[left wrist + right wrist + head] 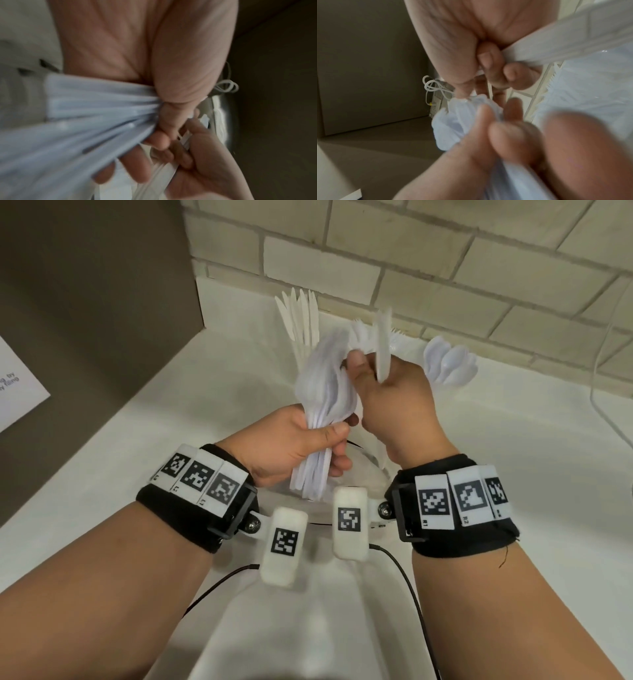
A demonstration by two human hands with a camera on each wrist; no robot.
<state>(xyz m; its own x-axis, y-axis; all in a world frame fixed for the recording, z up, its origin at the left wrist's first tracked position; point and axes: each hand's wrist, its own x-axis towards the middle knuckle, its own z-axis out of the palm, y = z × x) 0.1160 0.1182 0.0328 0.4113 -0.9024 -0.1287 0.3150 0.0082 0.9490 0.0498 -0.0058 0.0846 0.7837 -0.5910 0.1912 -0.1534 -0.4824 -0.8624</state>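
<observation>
My left hand (301,440) grips a thick bundle of white plastic spoons (325,385) by the handles, with the bowls pointing up and away. The left wrist view shows the handles (85,115) fanning out of the left hand's fingers (159,138). My right hand (390,395) holds a white plastic knife (383,350) upright in its curled fingers, and its thumb touches the spoon bowls. In the right wrist view the knife (573,40) crosses the palm of the right hand (488,65), with the spoon bowls (453,121) just below it.
Upright white knives (301,313), forks (399,337) and spoons (448,364) stand at the back of the white counter (171,440), against the tiled wall (445,251). A brown cabinet side (96,302) rises at left. A white cable (609,378) runs at right. A clear container (363,470) sits under my hands.
</observation>
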